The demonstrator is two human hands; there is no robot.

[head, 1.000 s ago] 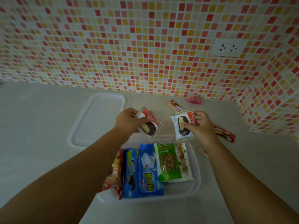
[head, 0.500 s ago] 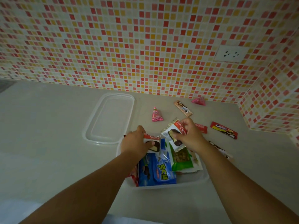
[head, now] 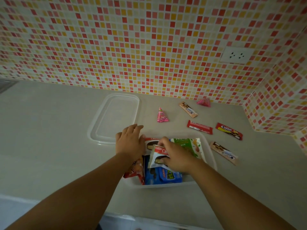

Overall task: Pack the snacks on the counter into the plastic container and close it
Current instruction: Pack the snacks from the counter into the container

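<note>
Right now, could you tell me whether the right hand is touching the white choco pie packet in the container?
Touching. The head view shows the right hand with fingers curled onto the white choco pie packet, pressing it into the container.

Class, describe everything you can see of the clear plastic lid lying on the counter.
The lid is a clear, colourless plastic rectangle with rounded corners and a raised rim around a flat centre panel. It lies flat on the pale counter, off the container, to that container's back left, near the tiled wall. Nothing rests on it. The left hand reaches past its near right corner; whether they touch cannot be told.
</note>
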